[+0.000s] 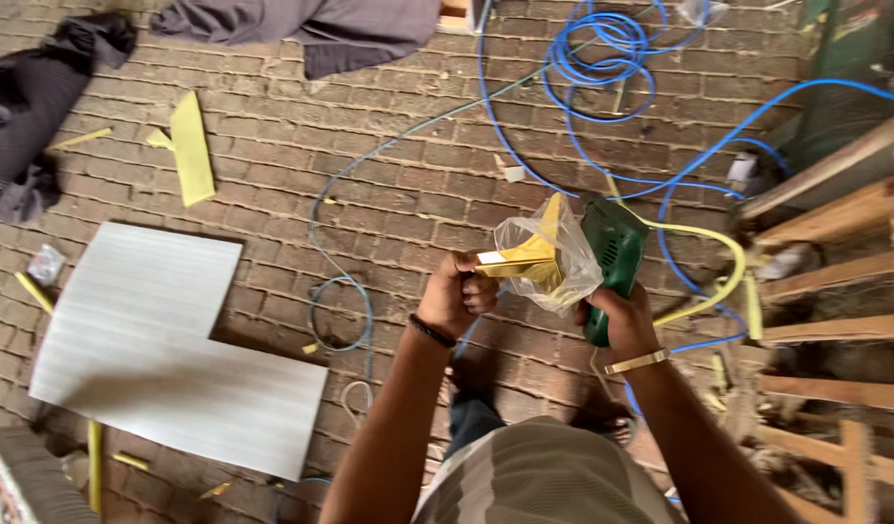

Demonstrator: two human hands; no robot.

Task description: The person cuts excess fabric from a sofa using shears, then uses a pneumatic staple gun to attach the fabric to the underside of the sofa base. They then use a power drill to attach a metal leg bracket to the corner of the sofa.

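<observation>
Your left hand (454, 294) is clenched around the near end of a strip of gold-coloured staples (517, 260), which runs from your fist to the right into a clear plastic bag (553, 254). Your right hand (617, 315) is wrapped tight around the grip of a green pneumatic stapler (612, 254), its body rising just above your fingers and touching the far side of the bag. A yellow air hose (711, 254) curls away from the tool to the right of that grip.

The strip looks likely to break where it leaves your fist if you twist it, since the bag drapes loosely over its far end and hides how it sits. The bag could also snag between strip and tool. With the hose apparently connected, a finger straying to the trigger is the larger risk while your left hand sits so near the tool. Below your hands, the blue hose (602, 58) loops over the brick floor (272, 165) near your feet and could catch them.
</observation>
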